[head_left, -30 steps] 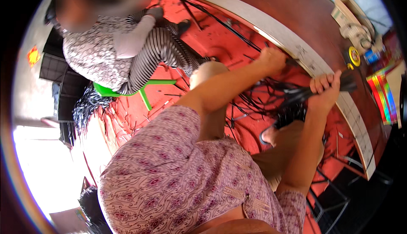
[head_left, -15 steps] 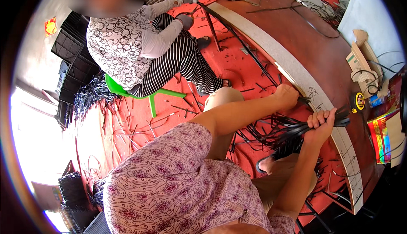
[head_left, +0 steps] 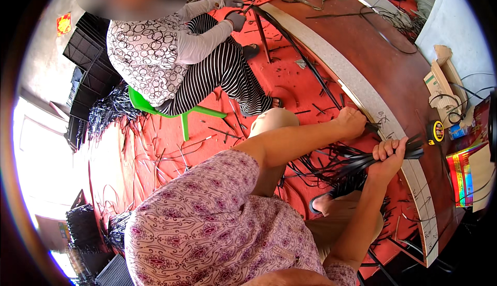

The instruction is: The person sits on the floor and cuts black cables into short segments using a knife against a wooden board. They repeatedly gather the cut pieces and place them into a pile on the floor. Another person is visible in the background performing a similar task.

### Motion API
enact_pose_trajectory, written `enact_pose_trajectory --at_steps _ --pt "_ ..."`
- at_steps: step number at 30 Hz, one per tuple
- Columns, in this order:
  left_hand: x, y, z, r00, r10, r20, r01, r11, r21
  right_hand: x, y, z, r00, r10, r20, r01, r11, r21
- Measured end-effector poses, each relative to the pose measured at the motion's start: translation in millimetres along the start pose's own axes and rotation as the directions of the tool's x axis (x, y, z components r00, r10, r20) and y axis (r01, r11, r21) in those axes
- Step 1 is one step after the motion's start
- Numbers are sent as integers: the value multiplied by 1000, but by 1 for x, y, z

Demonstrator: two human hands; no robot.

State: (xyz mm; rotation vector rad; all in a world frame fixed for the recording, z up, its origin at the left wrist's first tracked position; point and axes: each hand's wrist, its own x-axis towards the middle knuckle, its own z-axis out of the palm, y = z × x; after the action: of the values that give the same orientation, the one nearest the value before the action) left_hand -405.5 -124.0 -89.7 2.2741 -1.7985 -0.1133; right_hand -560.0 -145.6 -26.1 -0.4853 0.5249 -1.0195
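My left hand [head_left: 351, 124] is closed round a length of long black plastic strips [head_left: 317, 76], which run along the table's near edge toward a co-worker's gloved hands [head_left: 237, 19]. Short ends of those strips poke out past my fist. To the right of it, my right hand [head_left: 385, 157] grips a thick bundle of flat black strips [head_left: 357, 163]. One end of this bundle fans out beyond my thumb over the table edge, and its other end hangs loosely toward the floor. The co-worker sits on a green plastic chair [head_left: 185, 125].
The long brown table [head_left: 398, 79] has a pale marked board [head_left: 383, 111] along its edge. A tape measure [head_left: 435, 132], torn cardboard [head_left: 440, 86] and loose wires lie on it. Cut strips litter the red floor [head_left: 171, 143]. Black woven panels [head_left: 93, 74] are stacked at the left.
The co-worker's gloved hands have shifted slightly right at the far end of the strips. My two hands keep their grips nearly in place. The whole view has moved a little.
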Motion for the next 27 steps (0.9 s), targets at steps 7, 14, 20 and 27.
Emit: enact_pose_trajectory --at_steps 7,14,20,27 --pt "26 4 1 987 41 154 -11 982 -187 13 0 7 998 34 -53 -38 996 -76" --pt "19 2 -42 905 43 422 420 -240 -875 22 20 24 987 -71 144 147 762 -630" --pt "-2 -17 -59 894 13 448 447 -88 -890 41 47 30 956 3 293 273 355 -894" --pt "10 -64 33 980 -15 -199 -172 441 -881 25 72 65 932 56 357 320 333 -887"
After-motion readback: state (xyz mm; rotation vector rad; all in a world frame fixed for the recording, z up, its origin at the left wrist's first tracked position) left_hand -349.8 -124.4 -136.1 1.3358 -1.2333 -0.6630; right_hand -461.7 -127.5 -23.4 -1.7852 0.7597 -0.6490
